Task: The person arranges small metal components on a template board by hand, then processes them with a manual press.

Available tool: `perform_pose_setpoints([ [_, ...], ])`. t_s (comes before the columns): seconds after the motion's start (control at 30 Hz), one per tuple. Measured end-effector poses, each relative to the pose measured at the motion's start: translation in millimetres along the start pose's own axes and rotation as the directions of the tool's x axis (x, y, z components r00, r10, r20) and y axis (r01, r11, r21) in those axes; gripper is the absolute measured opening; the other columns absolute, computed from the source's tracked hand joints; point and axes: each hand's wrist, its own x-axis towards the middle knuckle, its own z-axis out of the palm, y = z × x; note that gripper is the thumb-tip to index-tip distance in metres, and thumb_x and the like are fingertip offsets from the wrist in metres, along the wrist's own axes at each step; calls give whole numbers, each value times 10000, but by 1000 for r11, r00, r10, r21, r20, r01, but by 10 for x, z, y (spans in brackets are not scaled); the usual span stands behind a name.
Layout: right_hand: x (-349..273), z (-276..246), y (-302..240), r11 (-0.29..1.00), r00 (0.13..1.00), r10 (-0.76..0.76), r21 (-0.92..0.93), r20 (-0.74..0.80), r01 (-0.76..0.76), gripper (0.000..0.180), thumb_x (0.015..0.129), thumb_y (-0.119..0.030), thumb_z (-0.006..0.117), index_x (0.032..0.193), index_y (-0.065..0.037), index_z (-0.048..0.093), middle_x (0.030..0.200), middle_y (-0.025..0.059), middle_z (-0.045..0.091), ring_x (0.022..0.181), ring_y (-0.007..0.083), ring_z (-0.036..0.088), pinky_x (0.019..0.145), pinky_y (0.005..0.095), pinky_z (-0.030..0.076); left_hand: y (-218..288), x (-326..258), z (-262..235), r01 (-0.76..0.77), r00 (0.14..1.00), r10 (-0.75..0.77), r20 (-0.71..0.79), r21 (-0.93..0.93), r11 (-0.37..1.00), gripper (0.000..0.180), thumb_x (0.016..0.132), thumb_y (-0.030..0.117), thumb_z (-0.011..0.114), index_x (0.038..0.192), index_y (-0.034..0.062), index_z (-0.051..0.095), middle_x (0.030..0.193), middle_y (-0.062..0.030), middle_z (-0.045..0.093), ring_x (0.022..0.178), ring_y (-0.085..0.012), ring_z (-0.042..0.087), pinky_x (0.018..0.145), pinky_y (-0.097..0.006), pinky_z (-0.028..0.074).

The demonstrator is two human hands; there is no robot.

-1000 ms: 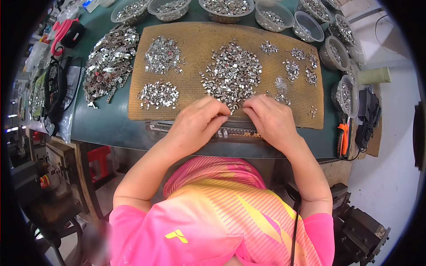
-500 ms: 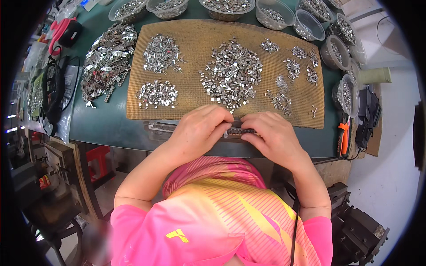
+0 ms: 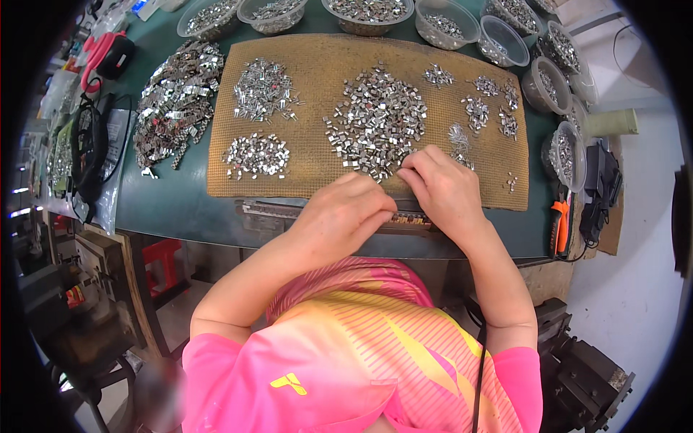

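A long, narrow metal assembly rail (image 3: 268, 210) lies along the table's front edge, with small dark and copper-coloured pieces in a row at its right part. Over its middle is my left hand (image 3: 346, 215), thumb and fingers pinched together; what they hold, if anything, is hidden. My right hand (image 3: 449, 189) is at the lower right edge of the central heap of small silver metal links (image 3: 377, 119). Its thumb and forefinger are closed at the heap, and any piece between them is too small to make out. The heap rests on a tan textured mat (image 3: 310, 72).
Smaller heaps of metal pins (image 3: 261, 88) and shiny plates (image 3: 256, 154) lie on the mat. Left of it sits a pile of linked metal bands (image 3: 179, 101). Plastic bowls of parts (image 3: 367, 22) line the back and right. Orange-handled pliers (image 3: 558, 225) lie at the right edge.
My right hand has moved up from the rail to the heap's edge. My left hand has shifted slightly right along the rail. More of the rail's right part shows now.
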Motion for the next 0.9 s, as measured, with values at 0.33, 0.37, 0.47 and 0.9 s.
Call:
perform_pose_setpoints([
  [0.33,-40,-65,40,995,999,1,102,36,-5,81,913,-166,726,943,-107,679,912,52,642,804,295,692,679,408,565,-147,94,-120,10,1000,-10,-1,196,981,164,843,115,753,976,58,675,920,-105,623,923,-320,625,790,-420,528],
  [0.37,-31,-78,32,996,999,3,88,51,-7,83,913,-165,725,947,-106,677,916,55,644,809,294,692,680,409,565,-133,103,-82,-5,1000,5,2,265,964,168,840,116,750,968,58,659,916,-100,607,915,-314,618,784,-417,528],
  [0.47,-38,-97,10,998,998,-5,66,70,0,96,910,-159,727,960,-103,667,922,59,647,821,288,689,679,406,562,-126,93,-40,-32,999,32,5,353,935,163,840,113,737,948,59,629,908,-92,582,903,-302,606,774,-413,530],
  [0.9,-252,-148,-297,963,975,-198,203,96,176,182,870,-114,742,1007,-66,632,1044,73,675,966,296,651,858,415,498,-155,136,-131,50,996,-38,-85,143,988,148,860,57,732,912,43,594,826,-105,618,779,-300,643,671,-401,521],
])
